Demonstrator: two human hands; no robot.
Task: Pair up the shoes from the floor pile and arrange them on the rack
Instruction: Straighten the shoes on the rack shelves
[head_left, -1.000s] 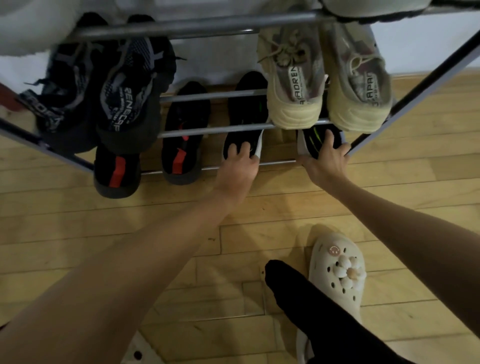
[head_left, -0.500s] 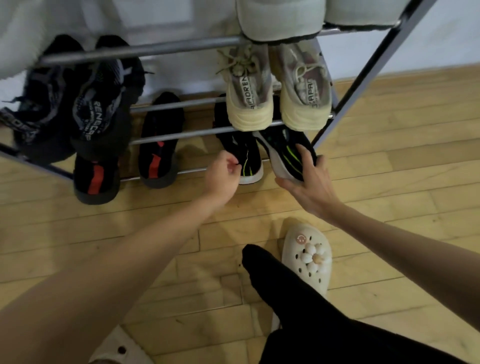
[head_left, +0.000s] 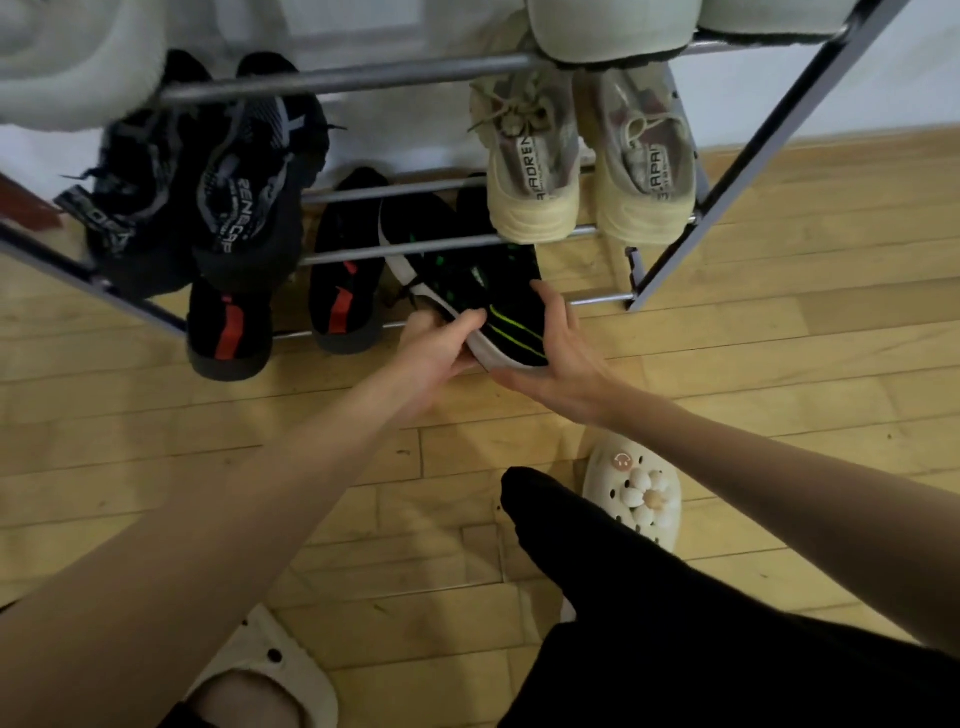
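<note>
A black sneaker with green stripes (head_left: 514, 322) is gripped at its white-soled end by the left hand (head_left: 436, 353) and cupped from the other side by the right hand (head_left: 558, 364), fingers spread — held tilted at the front of the metal shoe rack's (head_left: 727, 171) lowest tier. Just beside it, a black shoe with a red stripe (head_left: 343, 291) lies on that tier; beige sneakers (head_left: 535, 171) sit on the tier above.

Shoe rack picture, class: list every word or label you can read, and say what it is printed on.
"ADREN", start cut off: tongue strap of left beige sneaker.
"APAR", partly blurred: right beige sneaker.
"RENECAP", uncertain: black patterned sneaker.
Lettering on its neighbour: too blurred.
</note>
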